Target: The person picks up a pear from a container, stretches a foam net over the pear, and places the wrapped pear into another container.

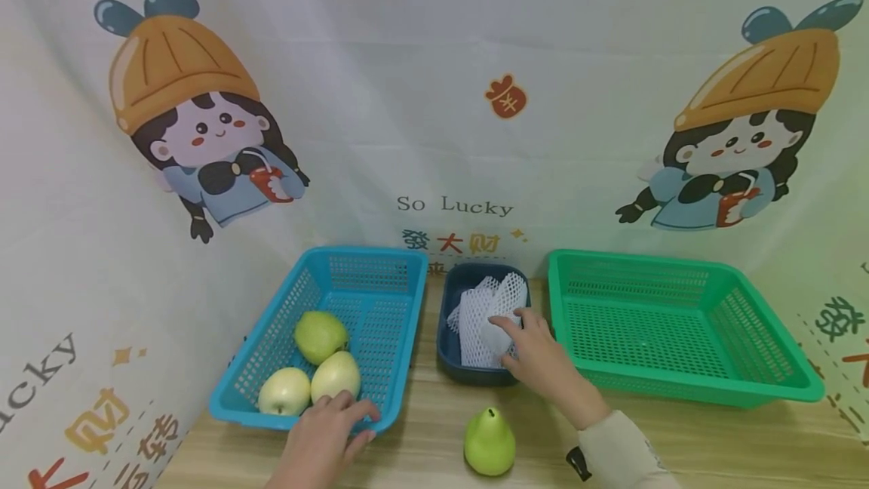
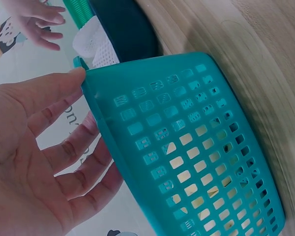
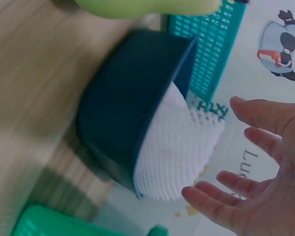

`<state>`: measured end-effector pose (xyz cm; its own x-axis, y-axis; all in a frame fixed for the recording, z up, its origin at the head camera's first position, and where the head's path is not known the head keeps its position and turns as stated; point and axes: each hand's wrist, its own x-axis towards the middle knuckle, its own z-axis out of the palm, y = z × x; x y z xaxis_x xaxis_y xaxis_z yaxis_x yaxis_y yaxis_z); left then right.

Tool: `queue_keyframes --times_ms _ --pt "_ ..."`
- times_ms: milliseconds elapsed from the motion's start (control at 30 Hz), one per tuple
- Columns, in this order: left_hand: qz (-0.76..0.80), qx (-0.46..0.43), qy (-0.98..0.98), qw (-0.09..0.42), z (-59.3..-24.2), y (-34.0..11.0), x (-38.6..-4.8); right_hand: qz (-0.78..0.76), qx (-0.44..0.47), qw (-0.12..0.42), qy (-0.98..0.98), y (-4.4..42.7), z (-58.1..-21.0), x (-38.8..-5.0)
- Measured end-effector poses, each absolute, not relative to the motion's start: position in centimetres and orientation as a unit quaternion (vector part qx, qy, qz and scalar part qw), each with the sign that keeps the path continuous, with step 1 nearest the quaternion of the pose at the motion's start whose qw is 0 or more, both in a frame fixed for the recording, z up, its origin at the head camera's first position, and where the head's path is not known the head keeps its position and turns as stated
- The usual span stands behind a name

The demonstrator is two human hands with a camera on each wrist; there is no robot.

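My left hand is at the near rim of the blue basket, its fingers loosely bent over the edge beside two pale yellow round fruits and a green fruit. In the left wrist view the thumb overlaps the rim corner; whether it touches is unclear. White foam nets fill the dark blue box. Above that box, my right hand is spread with nothing in it, as the right wrist view also shows. A green pear stands upright on the table in front of the box.
To the right is a green basket with no fruit in it. A small black object lies by the right sleeve. Printed cloth hangs behind the wooden table.
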<state>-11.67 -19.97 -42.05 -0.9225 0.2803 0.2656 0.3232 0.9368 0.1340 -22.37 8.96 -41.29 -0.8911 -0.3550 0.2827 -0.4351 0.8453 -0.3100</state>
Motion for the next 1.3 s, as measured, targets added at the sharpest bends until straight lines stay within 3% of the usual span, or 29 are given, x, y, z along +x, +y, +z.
queue_keyframes --times_ms 600,1300 --pt "-0.099 -0.159 -0.973 0.137 -42.4 -20.1 -11.6 0.184 0.191 0.109 -0.958 7.3 -43.7 -23.3" --pt "-0.102 -0.157 -0.972 0.14 -42.4 -20.2 -11.7 0.242 0.156 0.237 -0.928 8.0 -43.7 -24.1"
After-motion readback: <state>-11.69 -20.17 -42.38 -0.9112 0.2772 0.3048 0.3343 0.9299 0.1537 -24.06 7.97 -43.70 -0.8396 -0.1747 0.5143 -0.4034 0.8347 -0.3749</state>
